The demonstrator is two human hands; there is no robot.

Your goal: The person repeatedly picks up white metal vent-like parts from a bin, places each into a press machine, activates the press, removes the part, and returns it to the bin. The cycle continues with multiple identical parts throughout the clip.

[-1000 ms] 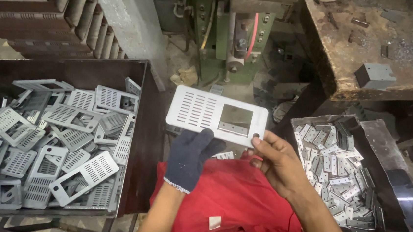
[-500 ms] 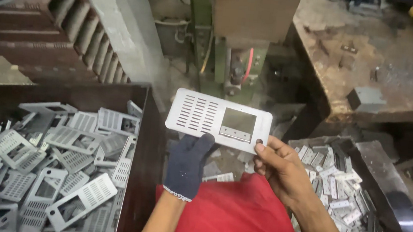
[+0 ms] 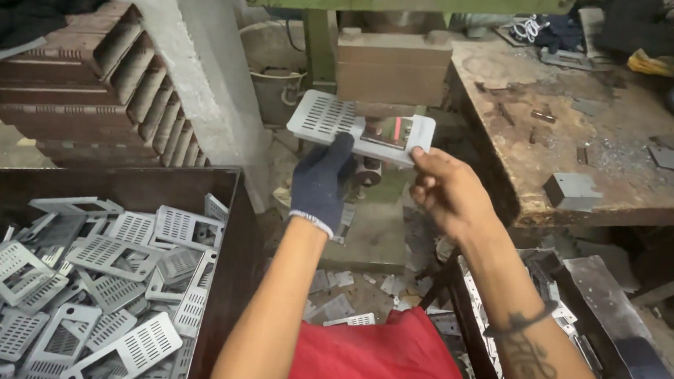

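No packages, labels, signs or screens seem visible.

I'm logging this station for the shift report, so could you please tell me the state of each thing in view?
Perforated metal panel: held flat by both hands at the press.
Left hand: gloved, grip closed on the panel.
Right hand: bare, grip closed on the panel's right end.
Press: ram raised above the panel.
Left bin: heaped with perforated panels.
Workbench: littered with metal scraps.

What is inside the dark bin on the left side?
The dark bin holds a loose pile of grey metal plates with slots and a rectangular window, lying at many angles. What is under the top plates, and the bin's floor, are covered.
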